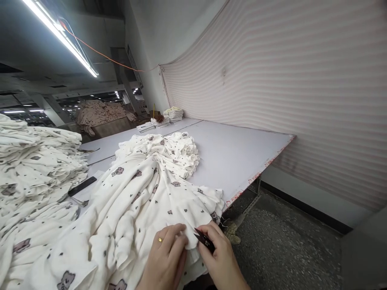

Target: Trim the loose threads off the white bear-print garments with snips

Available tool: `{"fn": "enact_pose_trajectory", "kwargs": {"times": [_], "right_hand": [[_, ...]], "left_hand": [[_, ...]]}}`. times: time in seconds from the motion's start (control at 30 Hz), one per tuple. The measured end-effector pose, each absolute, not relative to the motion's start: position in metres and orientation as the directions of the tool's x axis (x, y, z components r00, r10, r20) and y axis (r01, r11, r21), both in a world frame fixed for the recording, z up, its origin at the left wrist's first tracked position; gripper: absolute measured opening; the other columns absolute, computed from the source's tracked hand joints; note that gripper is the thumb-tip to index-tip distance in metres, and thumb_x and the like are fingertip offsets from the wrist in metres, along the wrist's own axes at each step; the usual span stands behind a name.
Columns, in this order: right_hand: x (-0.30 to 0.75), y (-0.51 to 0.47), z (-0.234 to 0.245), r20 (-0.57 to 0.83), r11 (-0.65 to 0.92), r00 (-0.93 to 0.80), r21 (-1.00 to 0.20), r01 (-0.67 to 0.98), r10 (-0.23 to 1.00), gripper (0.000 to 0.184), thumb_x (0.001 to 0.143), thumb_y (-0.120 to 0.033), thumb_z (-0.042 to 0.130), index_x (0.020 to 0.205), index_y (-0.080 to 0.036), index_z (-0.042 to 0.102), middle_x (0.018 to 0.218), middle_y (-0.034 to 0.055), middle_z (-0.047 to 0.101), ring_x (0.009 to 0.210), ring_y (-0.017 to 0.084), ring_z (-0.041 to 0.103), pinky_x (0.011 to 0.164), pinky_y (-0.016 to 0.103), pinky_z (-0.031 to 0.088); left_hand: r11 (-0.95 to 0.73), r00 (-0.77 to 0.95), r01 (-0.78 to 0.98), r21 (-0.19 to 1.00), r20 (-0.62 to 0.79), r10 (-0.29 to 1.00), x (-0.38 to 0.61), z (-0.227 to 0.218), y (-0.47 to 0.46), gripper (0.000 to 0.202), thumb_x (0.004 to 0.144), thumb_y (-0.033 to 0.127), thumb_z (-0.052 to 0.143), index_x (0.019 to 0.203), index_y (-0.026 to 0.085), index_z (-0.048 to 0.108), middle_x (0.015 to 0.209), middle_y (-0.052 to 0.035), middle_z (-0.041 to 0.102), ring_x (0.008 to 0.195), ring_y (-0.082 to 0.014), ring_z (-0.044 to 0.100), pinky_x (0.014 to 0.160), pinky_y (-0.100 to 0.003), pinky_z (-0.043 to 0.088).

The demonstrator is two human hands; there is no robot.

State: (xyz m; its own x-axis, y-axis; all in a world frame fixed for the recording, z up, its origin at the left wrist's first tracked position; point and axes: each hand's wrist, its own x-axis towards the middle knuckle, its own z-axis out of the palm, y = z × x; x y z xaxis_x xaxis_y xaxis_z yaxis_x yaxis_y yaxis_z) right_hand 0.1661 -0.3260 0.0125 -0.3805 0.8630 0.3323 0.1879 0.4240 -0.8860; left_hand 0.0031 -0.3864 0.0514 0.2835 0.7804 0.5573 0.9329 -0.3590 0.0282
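Observation:
A heap of white garments printed with small grey bears [142, 193] lies across the grey table [238, 157]. My left hand [166, 257], with a gold ring on one finger, pinches the ruffled edge of the cloth at the near end of the heap. My right hand [222, 257] is closed on a small dark tool [204, 239], its tip against the same fabric edge beside the left fingers.
A tall stack of the same printed cloth [33, 161] stands at the left. A dark flat object [82, 186] lies between the stack and the heap. Small folded piles [173, 114] sit at the table's far end. The table's right edge [266, 165] drops to a speckled floor [287, 245].

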Motion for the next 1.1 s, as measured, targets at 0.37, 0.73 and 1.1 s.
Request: {"fn": "enact_pose_trajectory", "kwargs": {"times": [0.37, 0.73, 1.1], "right_hand": [[0.181, -0.329, 0.028, 0.370, 0.529, -0.536, -0.830, 0.177, 0.759, 0.024, 0.084, -0.026, 0.059, 0.105, -0.023, 0.070, 0.090, 0.0043, 0.068, 0.078, 0.019, 0.066, 0.066, 0.024, 0.051], [0.163, -0.326, 0.022, 0.422, 0.516, -0.372, -0.831, 0.206, 0.827, 0.025, 0.082, -0.018, 0.055, 0.106, -0.025, 0.061, 0.090, 0.0026, 0.066, 0.077, 0.018, 0.065, 0.067, 0.025, 0.049], [0.138, -0.312, 0.030, 0.610, 0.620, -0.306, -0.781, -0.077, 0.731, 0.019, 0.087, -0.019, 0.054, 0.102, -0.025, 0.063, 0.094, 0.0037, 0.067, 0.088, 0.018, 0.065, 0.077, 0.024, 0.051]], "left_hand": [[-0.425, 0.223, 0.877, 0.223, 0.594, 0.773, -0.003, 0.055, -0.387, 0.025, 0.084, 0.001, 0.046, 0.098, 0.020, 0.052, 0.111, -0.0099, 0.056, 0.099, -0.0209, 0.053, 0.082, -0.032, 0.048], [-0.263, -0.030, 0.701, 0.663, 0.395, 0.918, -0.005, 0.070, -0.385, 0.009, 0.091, 0.019, 0.050, 0.087, 0.022, 0.058, 0.090, -0.0043, 0.065, 0.081, -0.0190, 0.058, 0.073, -0.029, 0.045], [0.161, -0.101, 0.003, 0.987, -0.160, 0.982, -0.016, 0.091, -0.367, 0.026, 0.081, 0.042, 0.068, 0.087, 0.017, 0.066, 0.080, -0.0014, 0.064, 0.081, -0.0167, 0.054, 0.078, -0.027, 0.040]]}}
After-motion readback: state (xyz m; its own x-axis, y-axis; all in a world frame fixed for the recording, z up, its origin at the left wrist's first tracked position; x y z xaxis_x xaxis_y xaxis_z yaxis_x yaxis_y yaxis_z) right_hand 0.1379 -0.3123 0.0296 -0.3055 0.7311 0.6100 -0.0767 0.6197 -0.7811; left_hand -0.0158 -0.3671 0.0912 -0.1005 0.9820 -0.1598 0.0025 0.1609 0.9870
